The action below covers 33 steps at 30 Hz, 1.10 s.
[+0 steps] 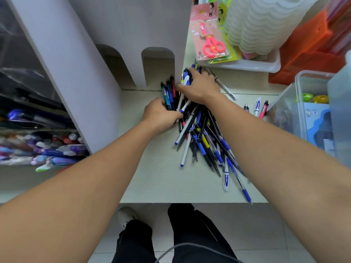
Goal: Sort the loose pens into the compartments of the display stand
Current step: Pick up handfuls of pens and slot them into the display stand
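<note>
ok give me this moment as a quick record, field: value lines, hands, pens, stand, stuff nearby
left hand: left hand grips a bunch of pens at the pile's left edge
right hand: right hand reaches into the far end of the pen pile
stand: display stand with arched openings, just beyond the pile
strays: three pens lying apart to the right
nearby: packaged pink scissors in a white tray

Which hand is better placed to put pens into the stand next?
Probably the left hand: it already grips a bundle of pens just below the stand. The right hand only rests on the pile.
</note>
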### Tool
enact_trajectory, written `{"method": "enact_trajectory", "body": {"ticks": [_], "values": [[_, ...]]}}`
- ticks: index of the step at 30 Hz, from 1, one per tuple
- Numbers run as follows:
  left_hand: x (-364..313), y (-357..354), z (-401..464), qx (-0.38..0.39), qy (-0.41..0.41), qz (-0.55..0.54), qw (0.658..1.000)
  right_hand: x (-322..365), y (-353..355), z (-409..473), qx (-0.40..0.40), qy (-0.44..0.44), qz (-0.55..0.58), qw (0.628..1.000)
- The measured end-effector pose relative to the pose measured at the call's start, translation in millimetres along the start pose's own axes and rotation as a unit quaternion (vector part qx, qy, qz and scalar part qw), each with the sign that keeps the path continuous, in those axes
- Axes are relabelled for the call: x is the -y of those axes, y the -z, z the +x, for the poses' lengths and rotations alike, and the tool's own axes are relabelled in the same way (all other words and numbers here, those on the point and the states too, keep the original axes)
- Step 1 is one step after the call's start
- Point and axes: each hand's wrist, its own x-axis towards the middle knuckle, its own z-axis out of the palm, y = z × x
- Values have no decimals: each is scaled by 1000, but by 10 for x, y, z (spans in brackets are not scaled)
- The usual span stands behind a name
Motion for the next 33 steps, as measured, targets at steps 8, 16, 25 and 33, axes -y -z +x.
{"method": "enact_trajectory", "body": {"ticks": [8,16,25,33], "values": [[-52,6,78,-4,-5,-16,1000,70,-27,-13,0,1,-29,1000],[-103,56,287,-63,-6,70,996,-52,-448,-462,-143,28,-24,989],[-330,18,318,-30,0,232,972,-164,-494,-523,-199,13,94,976],[-54,194,155,-28,18,272,962,-88,-245,-945,-199,76,93,973]]}}
